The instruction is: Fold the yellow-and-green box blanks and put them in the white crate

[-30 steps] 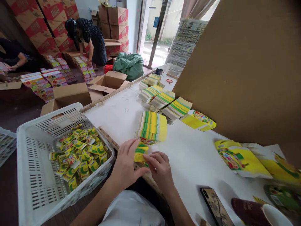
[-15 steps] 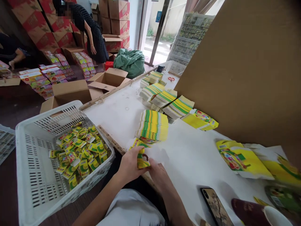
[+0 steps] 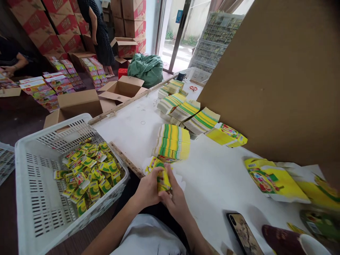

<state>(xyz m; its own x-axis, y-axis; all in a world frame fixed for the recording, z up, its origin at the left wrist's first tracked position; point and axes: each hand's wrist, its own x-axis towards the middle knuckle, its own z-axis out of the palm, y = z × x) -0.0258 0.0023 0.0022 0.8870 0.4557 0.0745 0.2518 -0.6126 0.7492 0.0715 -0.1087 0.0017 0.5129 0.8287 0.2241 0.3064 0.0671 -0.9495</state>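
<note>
Between my two hands, at the table's near edge, is a small yellow and green printed carton [image 3: 164,181]. My left hand [image 3: 148,187] grips its left side with the fingers closed. My right hand [image 3: 174,198] holds it from the right, thumb below and fingers along the upper side. Just beyond my hands, a row of flat yellow-green cartons [image 3: 174,141] stands packed together on the white table [image 3: 212,173]. Another printed carton [image 3: 154,163] lies at the near end of that row, partly hidden by my left hand. To my left, a white plastic basket [image 3: 32,148] contains many small folded yellow cartons [image 3: 92,166].
More carton bundles [image 3: 186,109] lie farther back, near red-handled scissors [image 3: 193,88]. A large cardboard sheet [image 3: 278,78] leans along the right. Nearby are a phone [image 3: 244,232], a maroon cup [image 3: 281,239] and yellow packs [image 3: 273,180]. Two people work beyond open boxes [image 3: 79,102].
My right hand has moved up and wrapped around the carton, whose open side with a dark curved mark no longer shows. The standing person in the background has straightened up.
</note>
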